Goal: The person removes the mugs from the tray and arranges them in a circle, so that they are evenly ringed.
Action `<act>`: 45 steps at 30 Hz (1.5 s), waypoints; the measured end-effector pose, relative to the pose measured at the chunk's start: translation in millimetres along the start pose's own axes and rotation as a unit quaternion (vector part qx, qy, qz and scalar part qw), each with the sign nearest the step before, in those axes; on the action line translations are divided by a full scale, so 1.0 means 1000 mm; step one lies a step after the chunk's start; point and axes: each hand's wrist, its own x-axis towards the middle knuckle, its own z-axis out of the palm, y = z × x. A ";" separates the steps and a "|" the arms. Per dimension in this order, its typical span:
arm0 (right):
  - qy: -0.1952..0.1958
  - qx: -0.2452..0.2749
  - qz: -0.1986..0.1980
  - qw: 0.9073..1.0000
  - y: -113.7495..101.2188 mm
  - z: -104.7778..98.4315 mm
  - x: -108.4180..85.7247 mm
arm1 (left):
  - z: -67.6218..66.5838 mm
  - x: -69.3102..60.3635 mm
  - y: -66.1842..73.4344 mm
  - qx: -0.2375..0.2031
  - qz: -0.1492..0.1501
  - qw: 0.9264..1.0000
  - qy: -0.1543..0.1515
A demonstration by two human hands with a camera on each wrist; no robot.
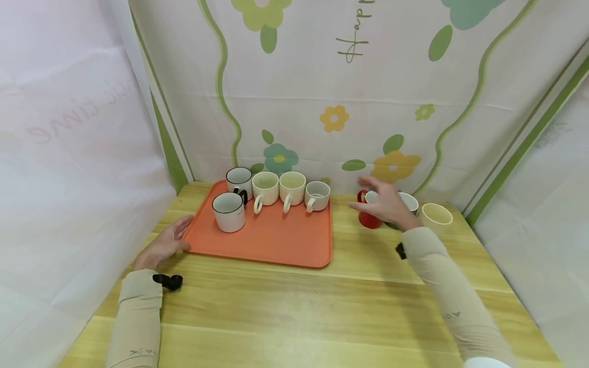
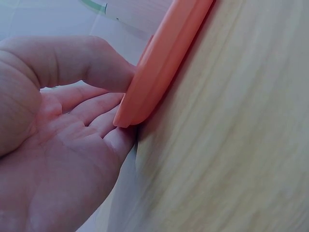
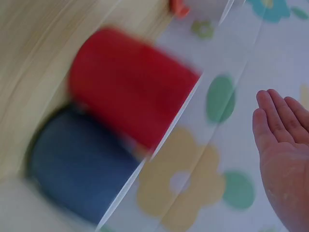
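On the orange tray (image 1: 276,240), toward the back left of the surface (image 1: 294,317): two white, dark-rimmed mugs (image 1: 229,219), two cream mugs (image 1: 266,193) and one smaller pale mug (image 1: 317,197). Looks past halfway, judging by count: five on board, three left off, grouped at the back right: one red mug (image 3: 128,87), one dark mug (image 3: 82,162), one pale yellow mug (image 1: 436,215). With the left hand (image 1: 164,244), pinching the tray's near-left corner; with the right hand (image 1: 386,203), hovering by the red mug, fingers extended, grasping nothing. Behind, a flowered cloth (image 1: 299,66).

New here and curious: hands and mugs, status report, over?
Left hand gripping orange tray at its edge. Right hand open, empty, near red mug. Five mugs on tray. Dark mug close beside red one.
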 end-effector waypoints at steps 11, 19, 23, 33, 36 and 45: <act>-0.084 0.060 -0.070 0.992 -0.094 0.101 0.053 | -0.002 0.002 -0.001 0.001 0.000 1.000 -0.006; -0.103 0.084 -0.069 0.989 -0.144 0.155 0.071 | -0.001 0.002 -0.001 0.004 0.001 1.000 -0.008; -0.103 0.093 -0.065 0.988 -0.156 0.177 0.079 | -0.001 0.002 0.000 0.009 0.001 1.000 -0.006; -0.100 0.150 -0.026 0.983 -0.163 0.231 0.078 | -0.001 0.001 -0.001 0.005 -0.002 1.000 -0.003; -0.092 0.148 -0.016 0.985 -0.168 0.244 0.078 | -0.001 0.000 0.000 0.006 -0.002 1.000 -0.001; -0.021 0.161 0.006 0.987 -0.184 0.268 0.079 | 0.001 0.001 0.003 0.013 -0.009 1.000 0.000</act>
